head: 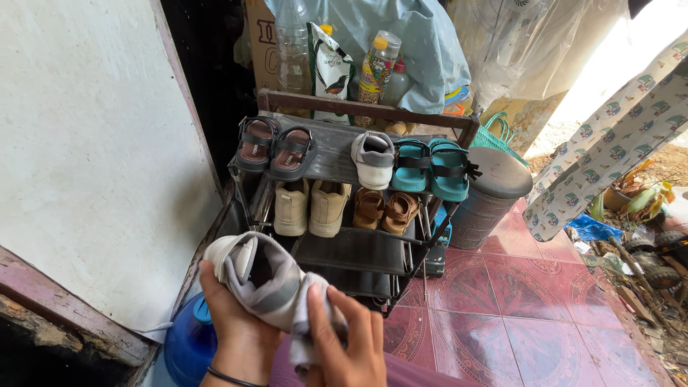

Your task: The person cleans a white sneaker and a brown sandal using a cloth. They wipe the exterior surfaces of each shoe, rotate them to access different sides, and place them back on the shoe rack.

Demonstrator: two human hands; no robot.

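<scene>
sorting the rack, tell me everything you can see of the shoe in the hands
The grey-and-white shoe looks like a soft fabric sneaker with a white toe. It is held tilted, opening up, in front of the shoe rack. The left hand cups it from below; the right hand presses a grey cloth against its side.

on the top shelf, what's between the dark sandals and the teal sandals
In the head view, one grey and white shoe sits between the dark sandals and the teal sandals; bare shelf separates it from the dark pair.
</scene>
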